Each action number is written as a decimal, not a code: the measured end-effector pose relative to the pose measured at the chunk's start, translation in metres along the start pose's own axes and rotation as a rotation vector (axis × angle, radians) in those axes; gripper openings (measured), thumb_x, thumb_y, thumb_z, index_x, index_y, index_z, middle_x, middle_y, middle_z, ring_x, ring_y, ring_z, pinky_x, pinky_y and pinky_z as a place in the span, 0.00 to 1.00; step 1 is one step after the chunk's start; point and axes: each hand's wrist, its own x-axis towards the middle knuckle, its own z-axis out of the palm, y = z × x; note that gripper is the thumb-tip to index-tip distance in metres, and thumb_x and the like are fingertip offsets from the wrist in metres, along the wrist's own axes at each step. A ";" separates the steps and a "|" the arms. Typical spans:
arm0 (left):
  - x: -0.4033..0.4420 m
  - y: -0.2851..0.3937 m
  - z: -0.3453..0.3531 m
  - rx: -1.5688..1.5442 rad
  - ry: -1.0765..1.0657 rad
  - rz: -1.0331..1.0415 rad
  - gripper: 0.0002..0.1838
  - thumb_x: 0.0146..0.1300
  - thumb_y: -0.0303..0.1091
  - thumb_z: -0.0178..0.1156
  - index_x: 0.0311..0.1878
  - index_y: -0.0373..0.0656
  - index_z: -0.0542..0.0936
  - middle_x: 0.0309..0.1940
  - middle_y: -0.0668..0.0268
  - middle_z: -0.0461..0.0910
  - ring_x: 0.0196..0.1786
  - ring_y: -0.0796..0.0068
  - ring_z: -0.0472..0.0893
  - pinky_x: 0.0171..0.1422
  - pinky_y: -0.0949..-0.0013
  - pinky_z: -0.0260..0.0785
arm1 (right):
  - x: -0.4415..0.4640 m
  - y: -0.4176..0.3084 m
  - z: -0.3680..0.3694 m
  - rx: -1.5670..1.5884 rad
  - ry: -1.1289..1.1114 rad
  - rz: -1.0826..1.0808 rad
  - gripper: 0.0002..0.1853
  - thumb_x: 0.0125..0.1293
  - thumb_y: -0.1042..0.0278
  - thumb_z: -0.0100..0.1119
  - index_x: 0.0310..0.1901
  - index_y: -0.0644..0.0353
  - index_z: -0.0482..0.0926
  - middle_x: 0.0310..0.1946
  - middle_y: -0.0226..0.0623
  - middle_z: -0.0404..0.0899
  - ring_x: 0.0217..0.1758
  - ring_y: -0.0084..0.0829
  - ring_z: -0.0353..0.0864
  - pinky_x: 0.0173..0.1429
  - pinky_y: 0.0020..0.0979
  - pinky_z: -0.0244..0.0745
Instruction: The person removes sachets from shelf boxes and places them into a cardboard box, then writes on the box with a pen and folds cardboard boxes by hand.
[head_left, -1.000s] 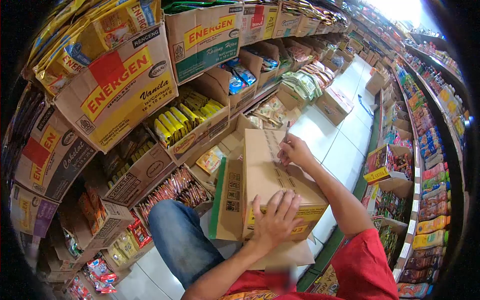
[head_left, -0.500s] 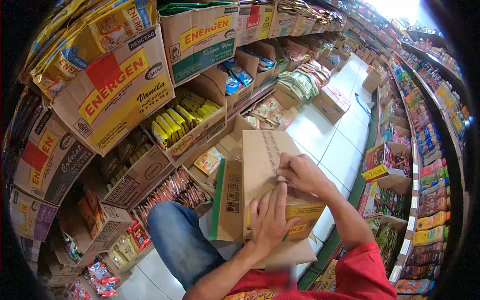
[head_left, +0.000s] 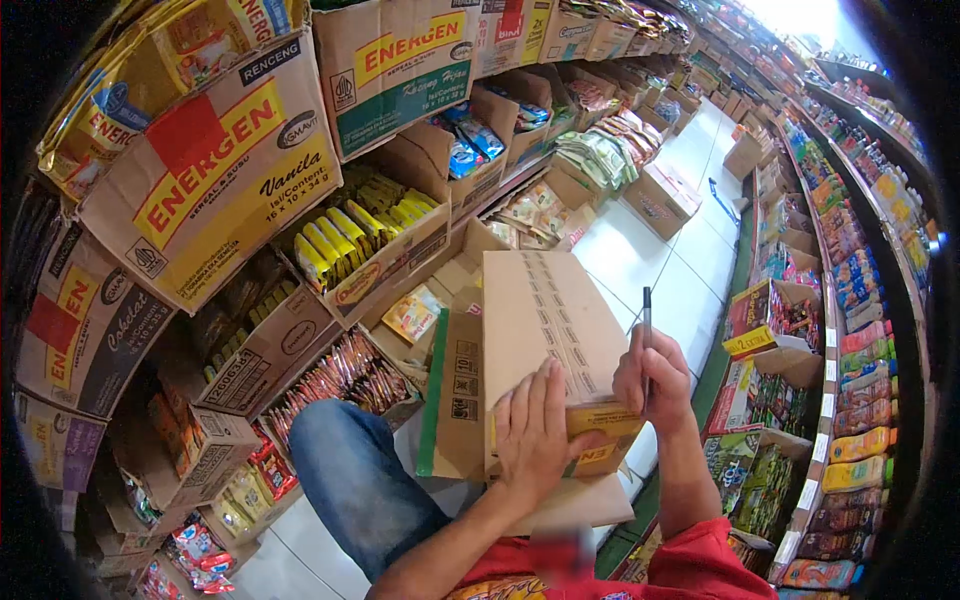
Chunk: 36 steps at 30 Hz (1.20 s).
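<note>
while the tiled floor (head_left: 625,235) spreads beyond the carton (head_left: 515,325), that plain brown box lies between it and the knee (head_left: 350,450), top shut, no cut or gap visible along its printed band (head_left: 555,320), near side yellow, contents hidden. beside the carton's left stands a green-edged cardboard piece (head_left: 460,390). the left hand (head_left: 535,435) lies open, flat on the carton's near end; at its near right corner, the right hand (head_left: 655,375) grips a slim dark pen-like tool (head_left: 647,308), upright.

Yellow sachets (head_left: 345,240) fill an open carton (head_left: 395,262) (blue packs (head_left: 468,138) sit beyond), below the Energen Vanila box (head_left: 215,180).
</note>
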 end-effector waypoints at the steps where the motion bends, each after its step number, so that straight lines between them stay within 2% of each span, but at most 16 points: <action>1: 0.002 0.000 0.000 -0.010 0.004 -0.006 0.54 0.45 0.61 0.67 0.70 0.33 0.64 0.65 0.57 0.72 0.65 0.60 0.71 0.69 0.56 0.59 | 0.001 0.002 0.003 0.013 0.041 -0.040 0.13 0.72 0.62 0.53 0.33 0.63 0.71 0.19 0.38 0.78 0.15 0.24 0.72 0.22 0.23 0.68; 4: 0.003 0.001 0.002 0.008 0.012 0.012 0.53 0.40 0.59 0.72 0.69 0.39 0.68 0.62 0.60 0.73 0.61 0.62 0.72 0.66 0.53 0.57 | 0.011 -0.001 0.012 0.029 0.082 -0.109 0.13 0.75 0.58 0.50 0.38 0.61 0.70 0.21 0.39 0.78 0.16 0.23 0.72 0.22 0.23 0.68; 5: 0.004 0.001 0.001 0.007 0.013 0.017 0.53 0.40 0.59 0.72 0.69 0.39 0.68 0.62 0.60 0.73 0.61 0.62 0.72 0.66 0.53 0.57 | 0.017 0.001 0.011 0.035 0.213 -0.085 0.12 0.76 0.59 0.49 0.39 0.60 0.70 0.22 0.39 0.79 0.17 0.23 0.73 0.23 0.22 0.69; 6: 0.007 0.002 -0.005 0.012 -0.033 0.028 0.48 0.42 0.57 0.73 0.66 0.42 0.72 0.61 0.63 0.74 0.59 0.62 0.73 0.66 0.55 0.59 | 0.020 0.003 0.010 0.044 0.345 -0.062 0.11 0.77 0.60 0.48 0.40 0.59 0.70 0.24 0.40 0.80 0.19 0.23 0.74 0.24 0.22 0.70; 7: 0.010 0.002 -0.010 0.017 -0.078 0.038 0.42 0.43 0.55 0.73 0.62 0.45 0.77 0.60 0.66 0.75 0.56 0.63 0.74 0.65 0.56 0.60 | 0.021 0.004 0.007 0.059 0.340 -0.082 0.09 0.78 0.62 0.46 0.40 0.57 0.70 0.26 0.40 0.81 0.21 0.23 0.74 0.26 0.22 0.71; 8: 0.015 0.000 -0.017 0.016 -0.076 0.043 0.42 0.43 0.55 0.73 0.62 0.45 0.77 0.60 0.66 0.75 0.56 0.63 0.74 0.65 0.56 0.60 | 0.020 0.005 0.007 0.059 0.343 -0.087 0.09 0.78 0.62 0.46 0.40 0.57 0.70 0.26 0.40 0.81 0.21 0.23 0.74 0.26 0.22 0.71; 10: 0.031 -0.013 -0.032 -0.037 -0.314 0.070 0.34 0.45 0.51 0.74 0.57 0.52 0.81 0.60 0.68 0.77 0.53 0.61 0.74 0.63 0.58 0.63 | 0.019 0.008 0.012 -0.002 0.404 -0.169 0.10 0.77 0.62 0.48 0.41 0.58 0.70 0.26 0.40 0.81 0.21 0.23 0.75 0.27 0.22 0.71; 13: 0.057 -0.037 -0.042 -0.157 -0.427 0.211 0.30 0.48 0.46 0.74 0.57 0.53 0.82 0.61 0.69 0.78 0.52 0.59 0.74 0.62 0.58 0.66 | 0.015 0.009 0.021 -0.165 0.404 -0.253 0.09 0.77 0.63 0.49 0.41 0.59 0.71 0.27 0.41 0.81 0.22 0.23 0.76 0.28 0.23 0.72; 14: 0.064 -0.043 -0.040 -0.152 -0.424 0.209 0.30 0.48 0.46 0.74 0.57 0.53 0.82 0.61 0.69 0.78 0.52 0.59 0.74 0.62 0.58 0.66 | 0.015 0.010 0.022 -0.163 0.398 -0.255 0.09 0.77 0.63 0.49 0.41 0.59 0.71 0.27 0.41 0.81 0.22 0.23 0.76 0.28 0.23 0.72; 16: 0.077 -0.057 -0.032 -0.367 -0.658 0.310 0.28 0.47 0.46 0.75 0.55 0.55 0.83 0.62 0.71 0.77 0.53 0.56 0.73 0.64 0.56 0.66 | 0.016 0.012 0.023 -0.189 0.390 -0.280 0.09 0.76 0.63 0.50 0.41 0.60 0.71 0.27 0.41 0.82 0.23 0.23 0.77 0.29 0.23 0.72; 19: 0.090 -0.064 -0.026 -0.401 -0.728 0.330 0.28 0.44 0.45 0.76 0.53 0.55 0.84 0.60 0.72 0.79 0.53 0.55 0.73 0.67 0.55 0.63 | 0.017 0.011 0.027 -0.205 0.399 -0.261 0.10 0.77 0.62 0.50 0.41 0.60 0.71 0.26 0.40 0.81 0.21 0.21 0.74 0.27 0.21 0.70; 23: 0.097 -0.060 -0.022 -0.381 -0.765 0.329 0.31 0.39 0.46 0.77 0.52 0.56 0.84 0.57 0.71 0.81 0.54 0.54 0.73 0.69 0.52 0.60 | 0.016 0.010 0.027 -0.196 0.411 -0.204 0.10 0.76 0.63 0.50 0.40 0.59 0.71 0.25 0.38 0.80 0.21 0.20 0.74 0.27 0.21 0.70; 26: 0.097 -0.062 -0.020 -0.363 -0.688 0.355 0.32 0.35 0.46 0.77 0.52 0.56 0.85 0.52 0.71 0.83 0.54 0.56 0.73 0.68 0.52 0.60 | 0.009 0.011 0.025 -0.253 0.401 -0.197 0.08 0.76 0.66 0.51 0.40 0.61 0.72 0.25 0.35 0.81 0.24 0.19 0.76 0.28 0.21 0.69; 29: 0.093 -0.063 -0.019 -0.395 -0.668 0.340 0.30 0.34 0.47 0.77 0.46 0.53 0.85 0.46 0.71 0.83 0.53 0.58 0.73 0.64 0.51 0.61 | 0.002 0.012 0.036 -0.360 0.377 -0.250 0.06 0.75 0.69 0.52 0.40 0.63 0.73 0.25 0.32 0.80 0.25 0.17 0.76 0.29 0.20 0.69; 31: 0.094 -0.062 -0.021 -0.368 -0.627 0.337 0.25 0.34 0.47 0.76 0.39 0.51 0.82 0.41 0.70 0.82 0.53 0.60 0.74 0.59 0.54 0.62 | 0.001 0.014 0.039 -0.361 0.376 -0.266 0.06 0.74 0.71 0.53 0.40 0.63 0.73 0.25 0.32 0.80 0.25 0.17 0.76 0.30 0.19 0.69; 36: 0.104 -0.057 -0.014 -0.357 -0.676 0.396 0.24 0.33 0.46 0.75 0.34 0.49 0.77 0.37 0.70 0.79 0.51 0.62 0.74 0.57 0.55 0.59 | 0.000 0.014 0.041 -0.355 0.398 -0.306 0.05 0.73 0.72 0.54 0.40 0.64 0.73 0.25 0.32 0.81 0.27 0.16 0.78 0.31 0.19 0.71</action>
